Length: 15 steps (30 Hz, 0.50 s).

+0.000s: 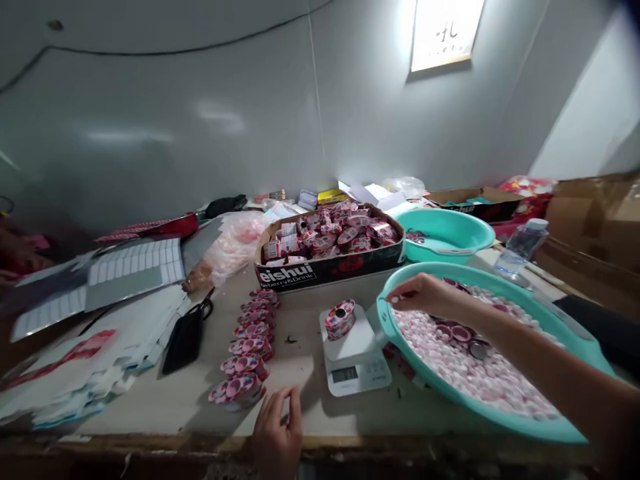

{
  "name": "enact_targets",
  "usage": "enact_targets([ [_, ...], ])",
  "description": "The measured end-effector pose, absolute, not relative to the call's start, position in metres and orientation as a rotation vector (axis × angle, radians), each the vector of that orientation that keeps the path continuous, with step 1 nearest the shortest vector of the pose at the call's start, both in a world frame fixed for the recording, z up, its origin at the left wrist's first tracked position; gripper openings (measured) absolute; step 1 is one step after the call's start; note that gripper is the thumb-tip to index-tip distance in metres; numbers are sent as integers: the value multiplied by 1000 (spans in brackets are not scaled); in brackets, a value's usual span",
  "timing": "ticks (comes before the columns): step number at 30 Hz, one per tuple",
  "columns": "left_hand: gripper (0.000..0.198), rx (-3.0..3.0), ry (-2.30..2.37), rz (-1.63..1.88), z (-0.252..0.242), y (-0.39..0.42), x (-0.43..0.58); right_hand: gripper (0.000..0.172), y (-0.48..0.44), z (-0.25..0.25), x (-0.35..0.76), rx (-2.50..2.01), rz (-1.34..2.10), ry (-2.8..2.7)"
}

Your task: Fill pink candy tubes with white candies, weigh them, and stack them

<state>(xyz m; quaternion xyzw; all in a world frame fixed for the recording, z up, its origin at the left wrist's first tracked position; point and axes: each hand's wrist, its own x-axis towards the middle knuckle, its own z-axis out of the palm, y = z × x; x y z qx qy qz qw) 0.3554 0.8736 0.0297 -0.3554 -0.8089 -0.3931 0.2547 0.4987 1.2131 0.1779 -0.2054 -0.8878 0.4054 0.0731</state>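
Teal basin (500,425) right in front of you, your right hand (430,298) over its rim, fingers (400,298) curled together above the pink-white caps (465,373); whether they're pinching one, I can't tell. Left hand (277,427) at the table edge, fingers loosely open, empty. Looks like a weighing step: a stack of cups (340,320) sits on the scale (353,373), a row of cups (245,353) just left of it. Next move calls for reading that display. Carton (325,270) beyond.

The black front of the cardboard tray (330,268) reads "eishui" above "…berry&Drink"; the wall sign (445,33) and digital scale (354,353) display stay unreadable.
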Motion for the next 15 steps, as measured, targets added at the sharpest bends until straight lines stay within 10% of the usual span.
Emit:
enact_targets([
  [15, 8, -985, -2139, -1092, 30, 872, 362, 32, 1168, 162, 384, -453, 1168, -2986],
])
